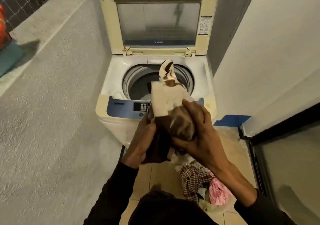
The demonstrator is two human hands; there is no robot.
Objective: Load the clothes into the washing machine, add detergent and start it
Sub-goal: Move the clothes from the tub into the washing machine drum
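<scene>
A cream top-loading washing machine [110,79] stands ahead with its lid [158,23] raised and the drum [138,84] exposed. Both hands hold a bundle of brown and cream clothes [170,96] over the blue control panel [119,110]. One end of the bundle sticks out above the drum. My left hand [140,143] grips the dark lower part of the bundle. My right hand [195,131] is clasped over its top and right side. More clothes, checked and pink [204,183], lie in a pile on the tiled floor at lower right.
A rough grey wall [52,103] runs along the left of the machine. A white wall [270,51] and a dark-framed door [284,146] close in on the right. Something blue [232,120] lies on the floor beside the machine. An orange and teal object [7,48] sits at far left.
</scene>
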